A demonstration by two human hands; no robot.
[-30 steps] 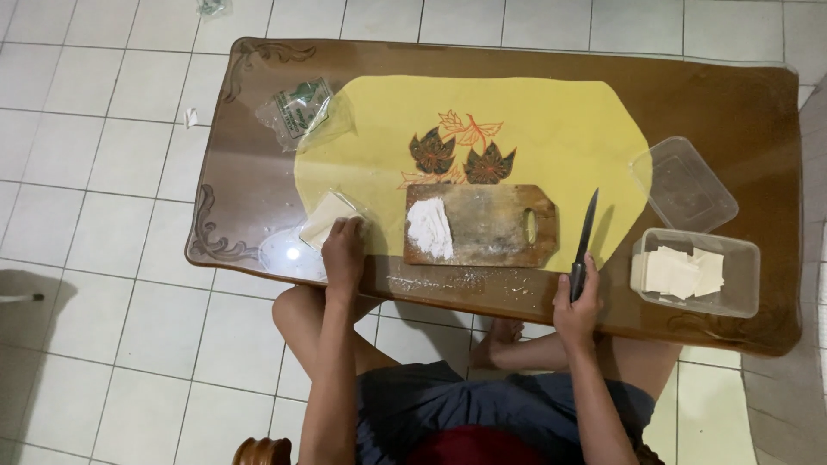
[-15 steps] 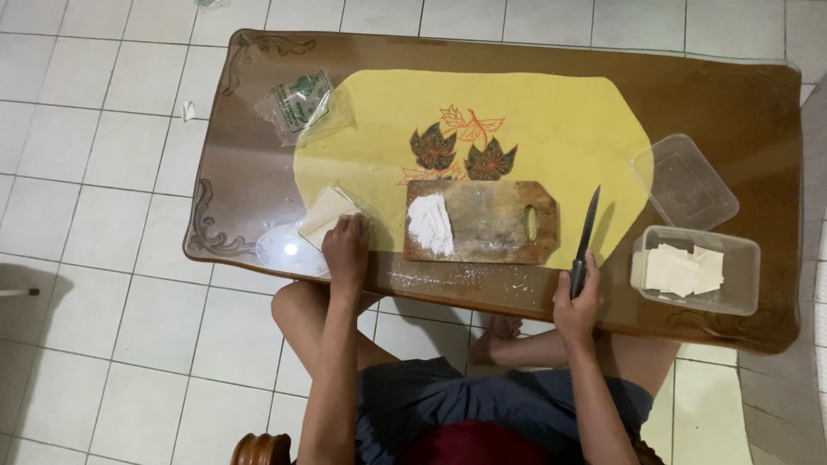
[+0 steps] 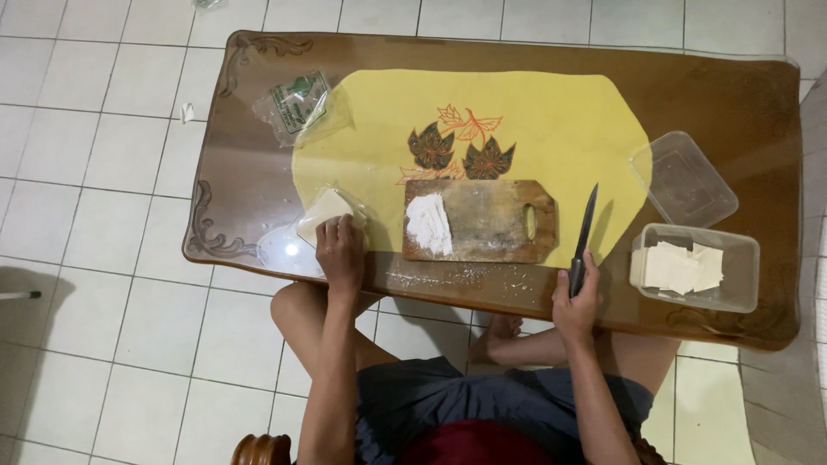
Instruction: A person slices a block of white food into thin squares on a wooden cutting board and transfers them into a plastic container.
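My left hand (image 3: 339,251) rests on a pale square block in a clear plastic wrapper (image 3: 320,215) near the table's front left. My right hand (image 3: 575,297) grips the dark handle of a knife (image 3: 584,231), blade pointing away, just right of a wooden cutting board (image 3: 495,220). A white crumbly pile (image 3: 428,224) lies on the board's left end. White crumbs are scattered on the glass in front of the board.
A clear tub (image 3: 696,267) with pale flat squares stands at the right, its lid (image 3: 683,178) behind it. A yellow mat (image 3: 551,120) with leaf print covers the table middle. A crumpled plastic bag (image 3: 297,105) lies far left. The wooden table (image 3: 732,95) stands on tiled floor.
The view has shifted slightly. Both hands stay where they were, the left on the wrapped block and the right on the knife.
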